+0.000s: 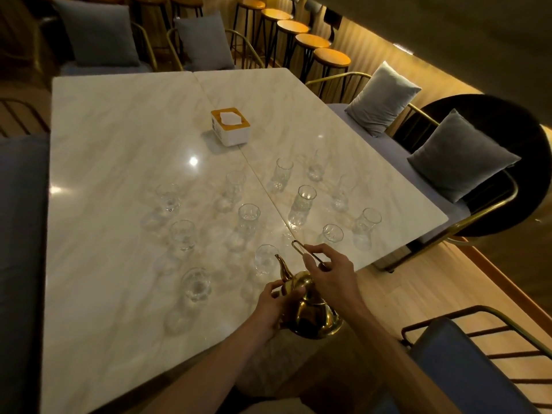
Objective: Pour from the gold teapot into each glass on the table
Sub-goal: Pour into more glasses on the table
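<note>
The gold teapot [310, 316] is near the front edge of the marble table [119, 144], tilted with its curved spout [283, 268] aimed at a clear glass [265, 259]. My right hand [330, 274] grips the teapot's thin wire handle [300, 248] from above. My left hand [276, 306] holds the teapot's side near the spout base, fingers curled on it. Several clear glasses stand spread over the table's near half, among them one at the front left [195, 285] and one at the right [366, 227].
A white tissue box [230, 125] with an orange top sits at mid-table. Chairs with grey cushions [382, 98] line the right side and far end. A row of round stools [312, 41] stands beyond. A blue-seated chair [466, 369] is at my right.
</note>
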Available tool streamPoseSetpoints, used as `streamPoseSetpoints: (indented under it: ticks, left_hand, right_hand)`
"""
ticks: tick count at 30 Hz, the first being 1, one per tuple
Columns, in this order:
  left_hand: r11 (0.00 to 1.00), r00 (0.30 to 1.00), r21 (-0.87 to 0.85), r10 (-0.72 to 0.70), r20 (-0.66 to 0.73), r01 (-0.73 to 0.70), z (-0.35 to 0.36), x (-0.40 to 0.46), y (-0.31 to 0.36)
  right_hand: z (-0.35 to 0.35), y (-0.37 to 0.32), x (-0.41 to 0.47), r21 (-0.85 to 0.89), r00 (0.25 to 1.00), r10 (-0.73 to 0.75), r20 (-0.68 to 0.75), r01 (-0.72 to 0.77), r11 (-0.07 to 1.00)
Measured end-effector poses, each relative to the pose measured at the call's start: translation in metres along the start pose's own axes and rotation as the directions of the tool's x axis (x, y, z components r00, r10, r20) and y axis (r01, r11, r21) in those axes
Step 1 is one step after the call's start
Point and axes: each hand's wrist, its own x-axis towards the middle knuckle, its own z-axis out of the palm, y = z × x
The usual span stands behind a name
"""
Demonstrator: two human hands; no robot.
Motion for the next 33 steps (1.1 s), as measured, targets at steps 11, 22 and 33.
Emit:
streamPoseSetpoints:
  ticks: [11,22,33]
  left_hand:
    - [0.982,0.978,0.019,0.189,-0.087,-0.188,0.025,0.004,0.025]
    - [0.984,0.986,-0.067,0.166,-0.032,-0.168,0.041,0.046,0.090]
    - [0.967,0.969,-0.053,0.246,-0.037,-0.248,0.042,0.077,0.151]
  right_hand:
    - [-0.021,0.007,0.019,0.100,0.996,-0.069,-0.061,0.075,0.992]
    - [-0.053,-0.040,0.093,0.027,0.969,-0.247,-0.020,0.247,0.969]
    - [-0.058,-0.071,0.151,-0.055,0.928,-0.369,0.059,0.372,0.927]
